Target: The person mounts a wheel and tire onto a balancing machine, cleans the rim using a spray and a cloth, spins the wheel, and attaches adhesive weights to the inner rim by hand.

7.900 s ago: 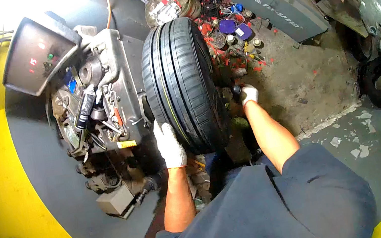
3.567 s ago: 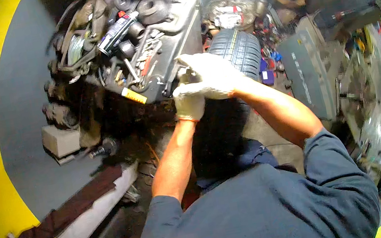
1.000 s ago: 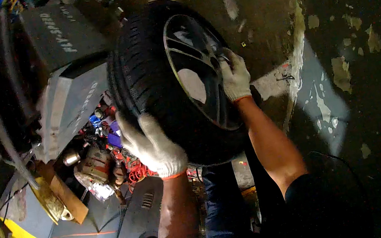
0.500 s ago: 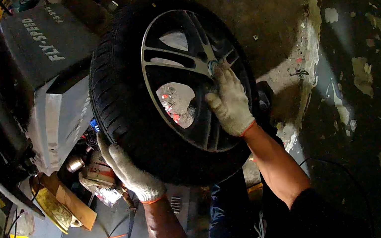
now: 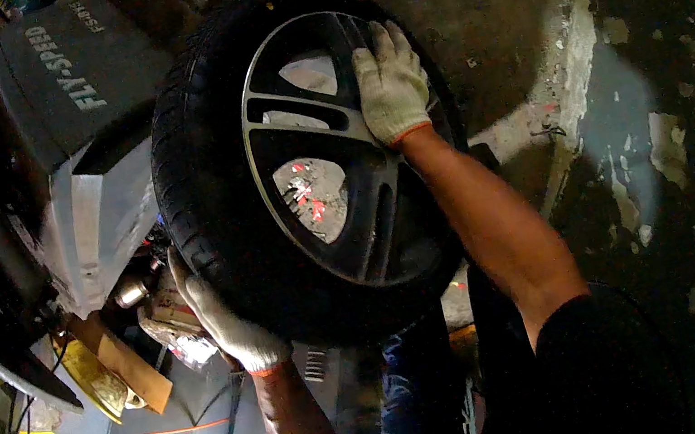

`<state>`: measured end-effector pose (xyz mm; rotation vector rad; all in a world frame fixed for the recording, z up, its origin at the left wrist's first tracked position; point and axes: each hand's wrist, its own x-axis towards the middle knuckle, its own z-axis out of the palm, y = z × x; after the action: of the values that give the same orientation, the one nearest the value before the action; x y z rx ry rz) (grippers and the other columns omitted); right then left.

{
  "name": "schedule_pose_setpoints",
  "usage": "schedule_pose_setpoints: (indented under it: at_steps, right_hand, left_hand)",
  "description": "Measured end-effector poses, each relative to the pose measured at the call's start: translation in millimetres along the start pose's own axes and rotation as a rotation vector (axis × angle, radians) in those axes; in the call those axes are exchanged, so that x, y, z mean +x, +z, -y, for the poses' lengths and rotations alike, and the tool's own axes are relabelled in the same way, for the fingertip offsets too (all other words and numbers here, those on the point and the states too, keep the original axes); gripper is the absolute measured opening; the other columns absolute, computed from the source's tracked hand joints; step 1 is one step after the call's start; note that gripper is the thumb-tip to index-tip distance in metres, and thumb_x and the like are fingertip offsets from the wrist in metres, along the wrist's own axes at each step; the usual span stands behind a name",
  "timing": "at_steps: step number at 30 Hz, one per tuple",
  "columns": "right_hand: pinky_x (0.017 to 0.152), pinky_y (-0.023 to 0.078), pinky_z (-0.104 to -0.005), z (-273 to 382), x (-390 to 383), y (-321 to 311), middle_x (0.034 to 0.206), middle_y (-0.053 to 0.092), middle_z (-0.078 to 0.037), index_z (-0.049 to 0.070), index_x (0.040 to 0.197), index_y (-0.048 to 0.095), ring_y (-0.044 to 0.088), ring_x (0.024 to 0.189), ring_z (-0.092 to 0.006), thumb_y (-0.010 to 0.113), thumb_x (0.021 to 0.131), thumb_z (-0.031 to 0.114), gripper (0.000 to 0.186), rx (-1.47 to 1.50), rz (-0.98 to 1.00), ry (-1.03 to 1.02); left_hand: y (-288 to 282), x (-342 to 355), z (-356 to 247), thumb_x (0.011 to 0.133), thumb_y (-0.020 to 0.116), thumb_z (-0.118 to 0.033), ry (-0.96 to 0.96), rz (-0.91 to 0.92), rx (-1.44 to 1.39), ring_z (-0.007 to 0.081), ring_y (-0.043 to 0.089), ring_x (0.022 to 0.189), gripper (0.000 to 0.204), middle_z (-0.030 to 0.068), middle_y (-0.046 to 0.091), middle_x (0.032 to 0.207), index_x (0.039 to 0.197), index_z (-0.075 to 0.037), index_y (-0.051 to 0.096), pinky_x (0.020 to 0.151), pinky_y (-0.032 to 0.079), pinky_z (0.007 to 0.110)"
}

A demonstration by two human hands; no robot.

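A car wheel (image 5: 225,283), a black tyre on a dark alloy rim with silver-edged spokes, stands tilted before me. My left hand (image 5: 227,320), in a white knitted glove with an orange cuff, grips the tyre's lower left side; its fingers lie along the tread and their tips are partly hidden. My right hand (image 5: 393,85), gloved the same way, lies flat on the upper right of the rim over the spokes and hub area. Its fingers are stretched out and slightly spread. What the wheel rests on is hidden.
A grey machine housing (image 5: 63,108) stands close on the left, with a curved black arm (image 5: 14,369) below it. A yellow round piece (image 5: 90,380), a wood strip (image 5: 134,372) and an orange cord (image 5: 172,432) lie lower left. Worn, peeling floor (image 5: 656,138) stretches right.
My right hand has moved up from the rim's centre toward its upper right, fingers now straighter. The rim's spokes have turned slightly. My left hand stays at the tyre's lower left.
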<state>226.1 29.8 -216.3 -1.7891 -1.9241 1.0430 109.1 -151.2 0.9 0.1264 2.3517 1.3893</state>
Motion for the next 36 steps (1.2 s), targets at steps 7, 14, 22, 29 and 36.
schedule_pose_setpoints:
  at_steps: [7, 14, 22, 29, 36]
  right_hand:
    - [0.103, 0.047, -0.0445, 5.3, 8.9, -83.8, 0.129, 0.06, -0.028, -0.007, 0.139, 0.045, 0.06, 0.117, -0.041, 0.051, 0.103, 0.038, 0.058, 0.128, -0.16, 0.357]
    - [0.11, 0.038, -0.0538, 131.1, -165.1, -165.7, 0.14, 0.05, -0.027, -0.003, 0.141, 0.046, 0.047, 0.129, -0.0467, 0.079, 0.075, 0.053, 0.093, 0.076, 0.195, -0.319]
    - [0.107, 0.041, -0.0486, 198.1, -114.4, -85.5, 0.142, 0.05, -0.028, -0.003, 0.144, 0.043, 0.048, 0.13, -0.0451, 0.057, 0.088, 0.069, 0.092, -0.245, 0.212, -0.14]
    - [0.096, 0.049, -0.0482, 281.5, -168.2, -168.4, 0.131, 0.062, -0.023, -0.002, 0.138, 0.056, 0.063, 0.109, -0.0407, 0.049, 0.1, 0.057, 0.071, -0.374, 0.363, -0.209]
    - [0.077, 0.047, -0.0384, 399.9, -369.3, -298.1, 0.095, 0.065, -0.01, -0.005, 0.101, 0.065, 0.056, 0.082, -0.0204, 0.062, 0.096, 0.031, 0.037, 0.651, 0.889, -0.308]
  left_hand:
    - [-2.0, 17.7, -24.6, 0.105, 0.035, -0.01, 0.255, 0.125, 0.544, 0.0321, 0.041, 0.14, 0.045, 0.0189, 0.043, 0.153, 0.149, 0.0, 0.04, 0.12, 0.028, 0.042]
    - [65.3, 37.6, -100.4, 0.097, 0.061, -0.028, 0.411, 0.011, 0.485, 0.036, 0.056, 0.113, 0.039, 0.0242, 0.06, 0.123, 0.121, 0.002, 0.065, 0.102, 0.042, 0.042]
    - [-57.3, -77.1, -93.0, 0.098, 0.057, -0.03, -0.132, 0.257, 0.155, 0.0421, 0.06, 0.11, 0.037, 0.0259, 0.064, 0.113, 0.117, 0.002, 0.064, 0.094, 0.047, 0.042]
    - [-219.9, -188.8, -108.0, 0.103, 0.051, -0.044, -0.457, 0.033, -0.521, 0.025, 0.059, 0.12, 0.057, 0.0143, 0.063, 0.131, 0.137, 0.002, 0.055, 0.104, 0.043, 0.036]
    - [-239.3, -251.0, -211.2, 0.104, 0.049, -0.038, 0.045, 0.029, -0.834, 0.02, 0.054, 0.125, 0.054, 0.0142, 0.059, 0.138, 0.138, 0.004, 0.054, 0.109, 0.039, 0.033]
